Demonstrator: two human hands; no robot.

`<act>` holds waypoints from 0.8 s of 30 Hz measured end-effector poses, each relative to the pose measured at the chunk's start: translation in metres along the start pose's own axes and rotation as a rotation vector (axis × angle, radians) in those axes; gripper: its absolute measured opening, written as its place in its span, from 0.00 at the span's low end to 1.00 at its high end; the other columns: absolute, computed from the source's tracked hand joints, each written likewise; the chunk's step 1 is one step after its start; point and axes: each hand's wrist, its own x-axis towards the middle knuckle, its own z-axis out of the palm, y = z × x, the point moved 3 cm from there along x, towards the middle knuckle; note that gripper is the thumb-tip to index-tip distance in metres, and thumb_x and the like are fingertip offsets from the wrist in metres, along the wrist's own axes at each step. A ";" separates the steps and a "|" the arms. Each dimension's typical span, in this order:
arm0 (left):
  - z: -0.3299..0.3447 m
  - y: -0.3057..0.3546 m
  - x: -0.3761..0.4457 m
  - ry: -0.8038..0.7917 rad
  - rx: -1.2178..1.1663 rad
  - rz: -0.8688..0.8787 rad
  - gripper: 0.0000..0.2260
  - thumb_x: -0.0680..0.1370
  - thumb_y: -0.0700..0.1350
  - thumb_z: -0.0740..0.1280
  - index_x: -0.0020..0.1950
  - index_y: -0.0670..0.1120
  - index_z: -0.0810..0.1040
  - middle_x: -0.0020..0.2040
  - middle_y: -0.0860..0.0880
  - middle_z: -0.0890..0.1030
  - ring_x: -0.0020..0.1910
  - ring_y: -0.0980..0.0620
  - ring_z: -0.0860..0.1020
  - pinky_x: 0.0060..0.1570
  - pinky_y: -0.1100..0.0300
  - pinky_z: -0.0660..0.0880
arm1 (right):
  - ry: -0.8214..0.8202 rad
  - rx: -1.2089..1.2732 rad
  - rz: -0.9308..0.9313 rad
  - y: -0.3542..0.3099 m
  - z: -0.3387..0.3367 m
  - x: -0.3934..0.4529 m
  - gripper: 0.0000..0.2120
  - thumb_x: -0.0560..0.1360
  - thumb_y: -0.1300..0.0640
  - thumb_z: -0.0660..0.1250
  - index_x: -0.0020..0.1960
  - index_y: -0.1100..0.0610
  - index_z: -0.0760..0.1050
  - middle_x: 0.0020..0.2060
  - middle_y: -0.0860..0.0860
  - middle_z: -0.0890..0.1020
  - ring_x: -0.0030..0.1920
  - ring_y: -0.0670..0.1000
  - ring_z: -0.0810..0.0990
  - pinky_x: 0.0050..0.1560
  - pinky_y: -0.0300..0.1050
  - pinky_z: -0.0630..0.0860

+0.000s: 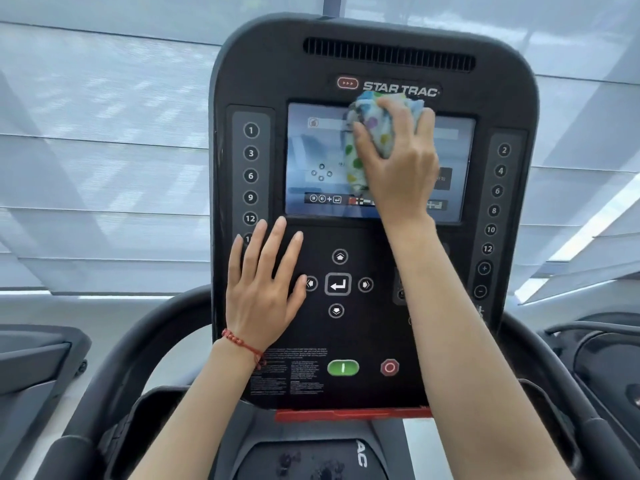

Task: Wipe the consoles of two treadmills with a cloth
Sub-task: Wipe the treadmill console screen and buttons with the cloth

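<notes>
Bunching softly against the screen (322, 161), the cloth (372, 133) looks light and limp, best held as a wad in the palm. The right hand (398, 164) clamps it at the console's (381, 29) one o'clock. At seven o'clock the left hand (263, 289) lies flat, fingers straight, beside the arrow keys (338, 284).

1. Window wall (104, 150) behind, covered w/ pale grey translucent blinds, horiz. bands.
2. Daylight diffused thru fabric; bright gaps (588, 220) at right between slats.
3. Dark vertical window frame (332, 5) top centre.
4. Pale sill/ledge (86, 313) under blinds, left.
5. Light floor strip (426, 445) low centre.
</notes>
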 end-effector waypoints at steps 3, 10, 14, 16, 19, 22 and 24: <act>-0.002 0.000 0.002 -0.007 0.000 0.001 0.20 0.79 0.48 0.60 0.70 0.43 0.68 0.70 0.40 0.68 0.70 0.41 0.63 0.68 0.41 0.61 | 0.029 -0.033 0.108 0.010 -0.012 -0.003 0.16 0.73 0.49 0.68 0.53 0.60 0.78 0.43 0.61 0.77 0.37 0.46 0.71 0.32 0.29 0.64; -0.020 -0.019 -0.012 -0.007 -0.039 -0.017 0.20 0.78 0.46 0.62 0.69 0.42 0.69 0.69 0.40 0.69 0.70 0.41 0.63 0.68 0.42 0.61 | 0.051 0.181 0.142 -0.036 -0.003 -0.005 0.15 0.72 0.52 0.70 0.54 0.60 0.78 0.44 0.59 0.77 0.39 0.45 0.73 0.39 0.20 0.67; -0.023 -0.035 -0.029 -0.021 -0.040 -0.029 0.21 0.77 0.45 0.61 0.69 0.42 0.68 0.70 0.40 0.68 0.71 0.41 0.62 0.68 0.42 0.61 | -0.031 0.254 0.037 -0.084 0.030 -0.003 0.15 0.72 0.51 0.70 0.54 0.59 0.78 0.45 0.59 0.77 0.38 0.47 0.74 0.35 0.31 0.74; -0.024 -0.040 -0.035 -0.025 -0.058 -0.029 0.21 0.77 0.45 0.61 0.69 0.42 0.67 0.70 0.40 0.66 0.71 0.41 0.62 0.67 0.42 0.62 | -0.057 0.237 -0.013 -0.098 0.046 -0.002 0.15 0.72 0.50 0.69 0.54 0.59 0.78 0.44 0.59 0.76 0.35 0.50 0.77 0.30 0.43 0.79; -0.024 -0.044 -0.041 -0.027 -0.089 -0.024 0.21 0.77 0.44 0.61 0.70 0.42 0.66 0.71 0.41 0.63 0.71 0.42 0.62 0.66 0.42 0.63 | -0.027 0.121 -0.068 -0.103 0.060 -0.009 0.17 0.73 0.47 0.65 0.53 0.59 0.79 0.43 0.59 0.77 0.32 0.52 0.78 0.23 0.48 0.78; -0.023 -0.045 -0.045 -0.025 -0.105 -0.013 0.21 0.77 0.44 0.61 0.69 0.41 0.66 0.71 0.41 0.64 0.71 0.42 0.62 0.66 0.42 0.64 | 0.026 0.020 -0.103 -0.101 0.059 -0.022 0.18 0.73 0.45 0.64 0.54 0.57 0.79 0.43 0.59 0.78 0.33 0.52 0.78 0.22 0.47 0.77; -0.023 -0.044 -0.049 -0.023 -0.112 -0.004 0.20 0.78 0.44 0.60 0.69 0.41 0.67 0.70 0.40 0.64 0.71 0.42 0.63 0.67 0.43 0.64 | 0.024 -0.007 -0.148 -0.100 0.056 -0.041 0.17 0.74 0.46 0.65 0.54 0.57 0.79 0.43 0.59 0.78 0.33 0.51 0.78 0.22 0.45 0.77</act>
